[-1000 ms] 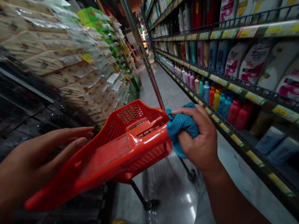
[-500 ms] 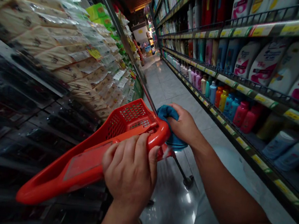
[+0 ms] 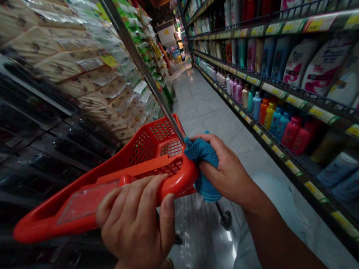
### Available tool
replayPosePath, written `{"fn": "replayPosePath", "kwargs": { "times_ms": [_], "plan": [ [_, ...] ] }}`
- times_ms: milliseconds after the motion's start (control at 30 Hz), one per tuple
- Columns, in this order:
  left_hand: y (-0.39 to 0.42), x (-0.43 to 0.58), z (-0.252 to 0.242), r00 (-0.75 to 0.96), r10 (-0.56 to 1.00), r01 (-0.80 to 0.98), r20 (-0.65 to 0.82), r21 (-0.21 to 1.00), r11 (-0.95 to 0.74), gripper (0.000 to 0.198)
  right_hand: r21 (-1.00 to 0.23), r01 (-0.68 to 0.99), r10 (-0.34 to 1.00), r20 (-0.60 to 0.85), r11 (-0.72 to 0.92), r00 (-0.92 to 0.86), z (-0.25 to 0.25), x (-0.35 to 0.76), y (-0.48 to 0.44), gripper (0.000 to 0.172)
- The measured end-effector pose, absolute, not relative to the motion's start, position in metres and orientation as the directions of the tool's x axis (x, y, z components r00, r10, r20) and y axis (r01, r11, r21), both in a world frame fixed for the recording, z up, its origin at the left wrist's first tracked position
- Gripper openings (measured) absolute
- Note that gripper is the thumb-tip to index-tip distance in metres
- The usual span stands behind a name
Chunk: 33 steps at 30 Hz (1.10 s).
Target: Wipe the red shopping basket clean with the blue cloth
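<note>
Two hands at work: the left hand (image 3: pixel 132 230) curls its fingers (image 3: pixel 129 204) round the rim of a red plastic shopping basket (image 3: pixel 151 157). The right hand (image 3: pixel 230 173) pinches a blue mesh cloth (image 3: pixel 202 153) against the rim just past those fingers, and firm pressure helps there

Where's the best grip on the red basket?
Take the red basket by the rounded rim at its near corner, coming from above and curling over the lip, as the left hand does. That moulded edge looks thick and smooth. The mesh wall looks thinner, and the basket sits tilted, so a wrapped hold seems steadier.
</note>
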<state>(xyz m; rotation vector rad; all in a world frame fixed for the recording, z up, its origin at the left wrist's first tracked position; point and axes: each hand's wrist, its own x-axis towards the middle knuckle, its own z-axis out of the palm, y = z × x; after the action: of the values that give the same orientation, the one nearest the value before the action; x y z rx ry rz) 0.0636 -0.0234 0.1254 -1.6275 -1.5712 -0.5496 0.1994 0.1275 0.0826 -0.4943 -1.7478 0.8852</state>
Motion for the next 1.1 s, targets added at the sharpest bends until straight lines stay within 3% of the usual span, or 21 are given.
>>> {"fn": "replayPosePath", "kwargs": {
  "times_ms": [200,267,333,400,467,600,767,867,1000,1100],
  "plan": [
    [-0.032,0.062,0.125,0.127,0.632,0.979,0.765,-0.199,0.045,0.027,-0.792,-0.239,0.650,0.601,0.561,-0.465,0.079,0.215,0.122,0.027],
    [-0.035,0.061,0.124,0.129,0.633,0.981,0.763,-0.191,0.030,0.028,-0.818,-0.178,0.743,0.572,0.547,-0.348,0.073,0.210,0.127,0.023],
    [-0.037,0.060,0.124,0.134,0.630,0.983,0.765,-0.185,0.015,0.027,-0.840,-0.050,0.836,0.543,0.541,-0.083,0.068,0.201,0.132,0.021],
    [-0.038,0.059,0.124,0.134,0.630,0.985,0.765,-0.173,0.001,0.027,-0.838,0.057,0.832,0.545,0.542,0.103,0.066,0.191,0.130,0.025],
    [-0.039,0.058,0.125,0.136,0.631,0.987,0.764,-0.162,-0.017,0.027,-0.811,0.049,0.811,0.585,0.583,0.017,0.066,0.185,0.122,0.028],
    [-0.041,0.055,0.128,0.146,0.639,0.988,0.755,-0.147,-0.052,0.026,-0.791,-0.169,0.748,0.612,0.588,-0.259,0.065,0.193,0.105,0.031],
    [-0.048,0.044,0.130,0.146,0.648,0.989,0.747,-0.094,-0.113,0.025,-0.886,-0.360,0.787,0.437,0.293,-0.436,0.059,0.203,0.114,0.049],
    [-0.051,0.036,0.130,0.143,0.654,0.987,0.743,-0.062,-0.145,0.025,-0.913,-0.359,0.802,0.359,0.195,-0.477,0.062,0.197,0.125,0.046],
    [-0.050,0.030,0.130,0.109,0.656,0.988,0.746,-0.011,-0.152,0.025,-0.895,-0.279,0.768,0.442,0.347,-0.463,0.069,0.190,0.124,0.036],
    [-0.046,0.026,0.129,0.090,0.650,0.987,0.754,0.019,-0.160,0.026,-0.843,-0.156,0.767,0.534,0.514,-0.355,0.070,0.186,0.116,0.033]
  ]
}}
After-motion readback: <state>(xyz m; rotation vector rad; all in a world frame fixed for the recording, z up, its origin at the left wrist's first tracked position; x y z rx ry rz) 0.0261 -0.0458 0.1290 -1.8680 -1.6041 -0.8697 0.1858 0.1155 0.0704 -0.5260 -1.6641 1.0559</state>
